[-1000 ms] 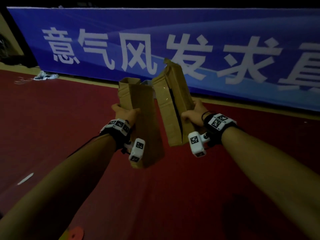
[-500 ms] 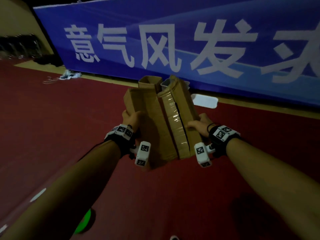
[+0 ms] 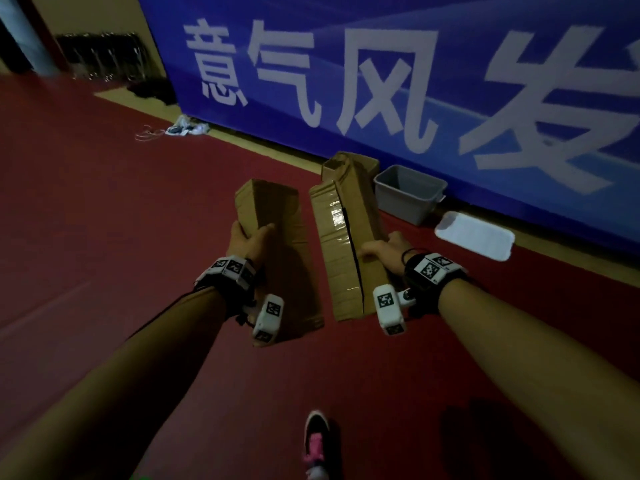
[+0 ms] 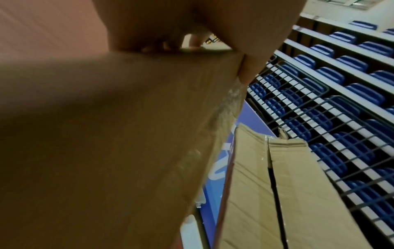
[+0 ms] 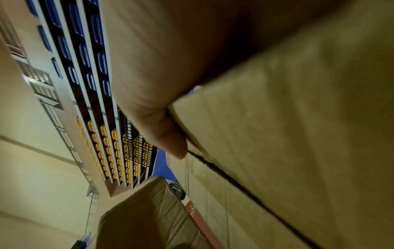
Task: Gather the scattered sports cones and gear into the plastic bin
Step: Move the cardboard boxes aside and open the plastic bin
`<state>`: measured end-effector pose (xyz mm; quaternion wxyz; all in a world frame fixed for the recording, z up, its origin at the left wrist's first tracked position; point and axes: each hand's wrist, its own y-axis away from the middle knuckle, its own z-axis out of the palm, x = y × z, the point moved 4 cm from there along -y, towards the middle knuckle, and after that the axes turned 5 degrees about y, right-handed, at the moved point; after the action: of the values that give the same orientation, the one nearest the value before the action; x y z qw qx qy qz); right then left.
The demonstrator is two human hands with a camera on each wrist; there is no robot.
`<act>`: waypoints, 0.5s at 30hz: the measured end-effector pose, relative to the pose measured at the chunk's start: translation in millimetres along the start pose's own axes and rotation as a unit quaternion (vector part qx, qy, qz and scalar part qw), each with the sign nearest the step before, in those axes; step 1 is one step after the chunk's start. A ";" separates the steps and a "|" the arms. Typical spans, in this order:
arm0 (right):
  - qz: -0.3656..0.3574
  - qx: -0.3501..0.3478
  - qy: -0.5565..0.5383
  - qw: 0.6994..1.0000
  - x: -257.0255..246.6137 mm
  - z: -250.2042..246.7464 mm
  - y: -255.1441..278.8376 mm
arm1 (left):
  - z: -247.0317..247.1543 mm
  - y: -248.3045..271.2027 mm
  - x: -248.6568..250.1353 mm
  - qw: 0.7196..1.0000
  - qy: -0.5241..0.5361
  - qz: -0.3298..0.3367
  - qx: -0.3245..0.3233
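Observation:
I carry two long brown cardboard boxes above the red floor. My left hand (image 3: 250, 237) grips the left box (image 3: 277, 251) partway along, thumb over its top face. My right hand (image 3: 384, 249) grips the taped right box (image 3: 346, 244), which has a dark slit along its side. The left wrist view shows the left box (image 4: 119, 134) close up with the right box (image 4: 277, 193) beside it. In the right wrist view my thumb (image 5: 168, 134) lies along the right box (image 5: 298, 134). A grey plastic bin (image 3: 408, 192) stands on the floor just beyond the right box, against the banner.
A blue banner (image 3: 381, 71) with white characters runs along the far side. A white lid (image 3: 474, 235) lies on the floor right of the bin. White litter (image 3: 183, 129) lies at the banner's left end. My shoe (image 3: 317, 441) is at the bottom.
The boxes were pressed together half a second ago and now are apart. The view has moved closer to the banner, and the grey bin has come fully into sight beyond the right box.

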<state>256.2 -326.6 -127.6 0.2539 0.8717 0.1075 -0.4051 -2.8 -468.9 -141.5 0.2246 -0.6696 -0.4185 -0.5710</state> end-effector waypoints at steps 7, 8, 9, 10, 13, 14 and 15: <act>0.054 0.009 -0.045 0.997 -37.3 -49.7 -240.3 | 132.1 -223.3 74.1 0.996 -0.068 -0.028 -0.055; 0.072 0.021 -0.044 0.996 -46.3 -63.7 -257.8 | 155.6 -248.5 89.0 0.994 -0.080 -0.027 -0.070; 0.083 0.030 -0.049 0.995 -56.3 -78.9 -273.2 | 181.7 -274.4 102.4 0.992 -0.089 -0.019 -0.088; 0.088 0.037 -0.051 0.994 -62.7 -91.7 -292.0 | 204.6 -294.5 114.7 0.990 -0.097 -0.011 -0.104; 0.096 0.044 -0.071 0.992 -67.4 -128.0 -370.8 | 274.0 -361.7 139.0 0.984 -0.128 0.001 -0.122; 0.099 0.051 -0.076 0.991 -66.7 -139.1 -404.5 | 298.6 -384.3 146.1 0.982 -0.140 -0.002 -0.123; 0.105 0.053 -0.080 0.990 -65.2 -149.7 -435.6 | 321.2 -407.2 150.5 0.983 -0.139 -0.007 -0.122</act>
<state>140.2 123.2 -151.6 0.2564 0.8554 -0.0267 -0.4493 -150.6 50.5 -149.6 0.0768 -0.7617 -0.3779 -0.5207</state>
